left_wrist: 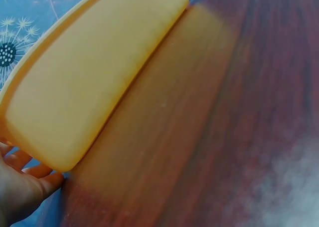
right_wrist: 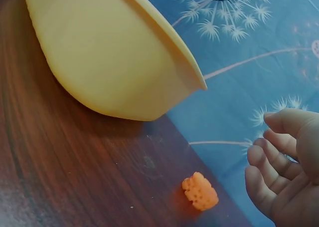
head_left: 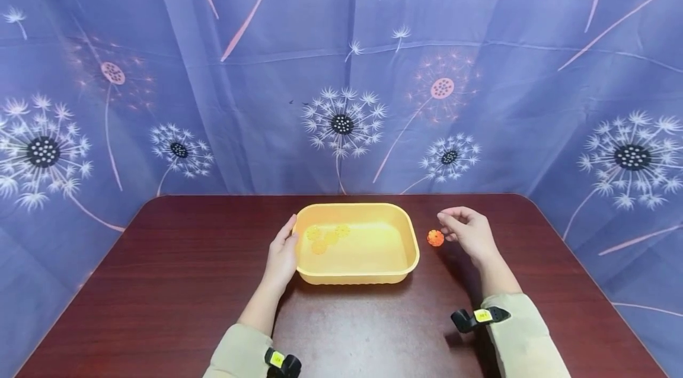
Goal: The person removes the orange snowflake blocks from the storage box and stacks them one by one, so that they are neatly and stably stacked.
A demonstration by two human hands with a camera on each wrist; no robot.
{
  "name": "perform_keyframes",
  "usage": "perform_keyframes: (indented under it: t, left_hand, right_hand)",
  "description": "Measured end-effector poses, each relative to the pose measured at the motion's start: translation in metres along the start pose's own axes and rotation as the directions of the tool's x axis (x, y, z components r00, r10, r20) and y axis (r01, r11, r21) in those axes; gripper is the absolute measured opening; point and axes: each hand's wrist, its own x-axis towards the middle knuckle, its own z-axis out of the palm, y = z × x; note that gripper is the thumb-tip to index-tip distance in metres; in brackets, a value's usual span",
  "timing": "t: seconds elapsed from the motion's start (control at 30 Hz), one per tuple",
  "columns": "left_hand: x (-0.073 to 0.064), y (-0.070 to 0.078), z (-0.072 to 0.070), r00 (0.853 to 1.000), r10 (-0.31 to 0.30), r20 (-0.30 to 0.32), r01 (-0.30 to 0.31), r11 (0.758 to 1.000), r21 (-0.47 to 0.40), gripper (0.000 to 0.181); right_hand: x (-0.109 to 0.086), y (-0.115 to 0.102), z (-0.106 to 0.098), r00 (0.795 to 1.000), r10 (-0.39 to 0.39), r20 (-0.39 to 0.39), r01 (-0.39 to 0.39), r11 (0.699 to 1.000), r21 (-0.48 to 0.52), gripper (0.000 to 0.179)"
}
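A yellow plastic basin stands on the table. My left hand rests against its left end, with fingers along the outer wall below the rim. In the left wrist view the fingertips of that hand touch the basin's end wall. To the right of the basin lies a small orange, flower-shaped piece with a pitted side. My right hand hovers just beside it, fingers loosely bent and apart from the piece; nothing shows between them.
Several flat, round yellow and orange-tinted pieces lie in the left part of the basin. The dark red-brown wooden table has rounded far corners. Behind it and at both sides hangs a blue curtain with a dandelion print.
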Motion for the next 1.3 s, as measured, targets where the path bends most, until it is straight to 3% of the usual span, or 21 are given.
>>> perform_keyframes:
  t: [0.6,0.93,1.3]
  left_hand:
    - [0.000,0.002,0.000,1.000,-0.008,0.010,0.008,1.000,0.000,0.047]
    - [-0.001,0.003,0.001,1.000,0.018,0.017,-0.018,1.000,-0.021,0.047]
    - [-0.001,0.003,0.000,1.000,0.000,0.005,0.000,1.000,-0.017,0.048]
  right_hand:
    - [0.004,-0.031,0.016,0.983,-0.059,0.175,0.088,0.983,-0.162,0.035]
    - [0.006,-0.041,0.043,0.966,-0.111,0.235,0.145,0.980,-0.133,0.028]
    - [0.008,-0.051,0.072,0.949,-0.129,0.288,0.156,0.985,-0.075,0.031]
